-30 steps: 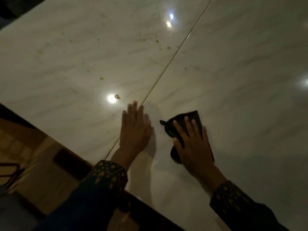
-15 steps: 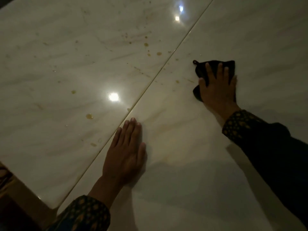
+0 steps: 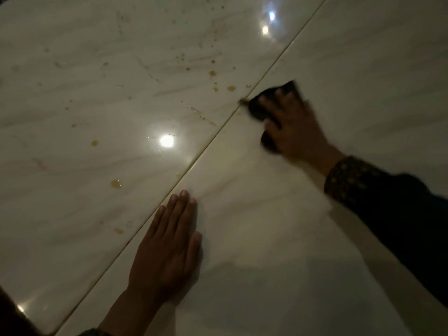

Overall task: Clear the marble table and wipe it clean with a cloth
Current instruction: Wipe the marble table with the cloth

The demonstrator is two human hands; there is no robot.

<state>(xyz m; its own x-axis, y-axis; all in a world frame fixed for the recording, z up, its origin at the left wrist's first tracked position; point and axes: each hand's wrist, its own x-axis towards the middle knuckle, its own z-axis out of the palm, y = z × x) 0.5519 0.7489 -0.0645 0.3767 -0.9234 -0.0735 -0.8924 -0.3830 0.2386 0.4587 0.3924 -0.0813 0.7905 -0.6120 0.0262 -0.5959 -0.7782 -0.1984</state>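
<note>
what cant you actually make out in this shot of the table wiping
- Head view: the black cloth is mostly under the right hand and smeared by motion blur; its shape and folds are unclear.
- Head view: the marble table runs past every frame edge; its full extent is cut off.
- Head view: what the amber spots are, in dim light.

cloth on table seam, spills left, left hand nearer
</note>
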